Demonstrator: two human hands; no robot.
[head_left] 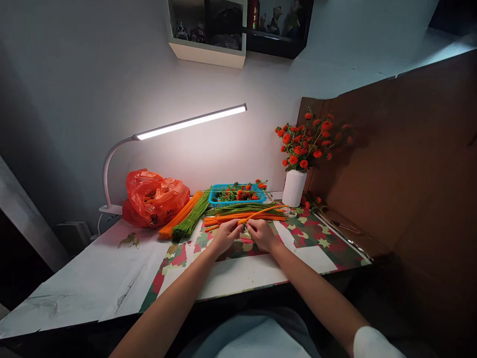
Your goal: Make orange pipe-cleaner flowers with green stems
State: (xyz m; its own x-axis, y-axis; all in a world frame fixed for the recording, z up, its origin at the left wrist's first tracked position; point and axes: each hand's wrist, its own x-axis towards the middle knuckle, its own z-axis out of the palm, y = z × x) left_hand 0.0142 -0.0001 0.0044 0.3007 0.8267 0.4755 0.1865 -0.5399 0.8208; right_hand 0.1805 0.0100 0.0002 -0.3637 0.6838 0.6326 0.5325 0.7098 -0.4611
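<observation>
Between my two hands is an orange pipe cleaner, coiled at its lower left end, with a long free tail rising to the right. My left hand pinches the coiled end from the left. Close beside it, my right hand has its fingers closed on the same pipe cleaner. Just behind the hands lie loose orange pipe cleaners and green pipe cleaners. A blue basket behind them holds small orange-red flowers with green stems.
At left are an orange plastic bag, bundled green pipe cleaners and a clamp lamp. A white ribbed vase of orange-red flowers stands at right, near tape rolls and scissors. A brown panel borders the right side.
</observation>
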